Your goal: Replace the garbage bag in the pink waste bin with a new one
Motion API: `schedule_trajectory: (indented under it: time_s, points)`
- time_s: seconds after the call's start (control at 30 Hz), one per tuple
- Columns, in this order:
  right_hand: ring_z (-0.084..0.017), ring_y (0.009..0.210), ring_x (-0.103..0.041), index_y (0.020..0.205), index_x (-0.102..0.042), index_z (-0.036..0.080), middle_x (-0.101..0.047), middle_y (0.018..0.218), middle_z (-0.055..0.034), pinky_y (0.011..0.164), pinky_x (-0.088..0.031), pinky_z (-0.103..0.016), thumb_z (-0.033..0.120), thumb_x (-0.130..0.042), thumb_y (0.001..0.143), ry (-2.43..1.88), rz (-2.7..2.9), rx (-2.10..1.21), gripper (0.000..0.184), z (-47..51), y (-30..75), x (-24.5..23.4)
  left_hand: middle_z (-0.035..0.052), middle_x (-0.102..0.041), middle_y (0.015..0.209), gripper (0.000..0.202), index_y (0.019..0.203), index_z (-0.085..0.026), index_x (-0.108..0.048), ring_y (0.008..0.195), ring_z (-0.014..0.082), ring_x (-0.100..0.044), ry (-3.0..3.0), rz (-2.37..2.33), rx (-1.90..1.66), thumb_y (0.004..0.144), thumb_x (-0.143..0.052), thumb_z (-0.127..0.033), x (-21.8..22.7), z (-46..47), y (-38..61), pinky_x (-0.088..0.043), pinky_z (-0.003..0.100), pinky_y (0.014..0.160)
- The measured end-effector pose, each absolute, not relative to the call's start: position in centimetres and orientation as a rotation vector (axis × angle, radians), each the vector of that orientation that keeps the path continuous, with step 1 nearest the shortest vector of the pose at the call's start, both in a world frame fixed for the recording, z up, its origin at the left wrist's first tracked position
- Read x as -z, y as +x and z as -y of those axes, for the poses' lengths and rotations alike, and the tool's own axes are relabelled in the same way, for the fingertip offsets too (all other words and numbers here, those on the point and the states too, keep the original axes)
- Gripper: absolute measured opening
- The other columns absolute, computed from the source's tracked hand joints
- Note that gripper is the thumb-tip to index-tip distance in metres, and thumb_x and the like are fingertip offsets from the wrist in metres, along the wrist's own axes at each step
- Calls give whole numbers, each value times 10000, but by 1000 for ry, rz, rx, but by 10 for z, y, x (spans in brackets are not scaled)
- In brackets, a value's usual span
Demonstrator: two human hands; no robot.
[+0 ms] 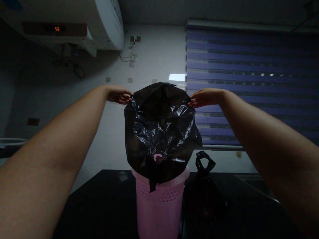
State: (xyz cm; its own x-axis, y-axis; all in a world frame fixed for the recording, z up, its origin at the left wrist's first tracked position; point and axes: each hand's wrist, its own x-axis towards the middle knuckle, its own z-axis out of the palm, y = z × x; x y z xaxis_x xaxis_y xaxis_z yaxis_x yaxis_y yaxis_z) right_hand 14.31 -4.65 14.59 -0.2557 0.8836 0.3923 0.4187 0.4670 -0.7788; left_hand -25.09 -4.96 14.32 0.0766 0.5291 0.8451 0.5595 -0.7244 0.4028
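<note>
A black plastic garbage bag (pixel 159 132) is spread wide between my two hands, above a pink trash can (pixel 159 209). My left hand (pixel 120 94) pinches the bag's upper left edge. At the upper right edge, my right hand (pixel 203 97) grips it with fingers closed. The bag's lower part hangs over the can's rim and hides much of the opening. A bit of pink shows through a gap low in the bag. The can stands upright and has a band of small holes below its rim.
A tied black plastic bag (pixel 206 196) stands right of the can on the dark countertop (pixel 99 205). Behind it hangs a purple striped blind (pixel 224 83). A white water heater (pixel 99 20) is mounted at upper left, with cables on the wall.
</note>
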Motion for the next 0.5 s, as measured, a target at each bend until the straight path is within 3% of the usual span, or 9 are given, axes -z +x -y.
schedule_trajectory:
  time_s: [0.13, 0.27, 0.5]
  points:
    - [-133, 749, -670, 886, -554, 154, -680, 793, -70, 743, -559, -249, 116, -491, 850, -1077, 1845, -759, 82, 36, 140, -145, 90, -676, 591, 134, 647, -148, -638, 626, 168, -583, -2496, 1556, 1627, 633, -676, -275, -145, 42, -254, -523, 378, 593]
    - [-143, 769, -671, 901, -570, 155, -678, 817, -78, 784, -554, -274, 121, -483, 854, -1065, 1859, -765, 104, 27, 137, -146, 92, -695, 647, 149, 727, -132, -635, 660, 179, -611, -2523, 1813, 1695, 702, -664, -276, -146, 40, -252, -517, 397, 645]
    - [-160, 782, -669, 880, -572, 156, -675, 862, -84, 857, -528, -345, 113, -456, 868, -1006, 1850, -756, 124, 16, 133, -142, 125, -717, 730, 127, 819, -100, -622, 770, 216, -658, -2492, 1844, 1920, 832, -564, -211, -138, 38, -245, -503, 405, 747]
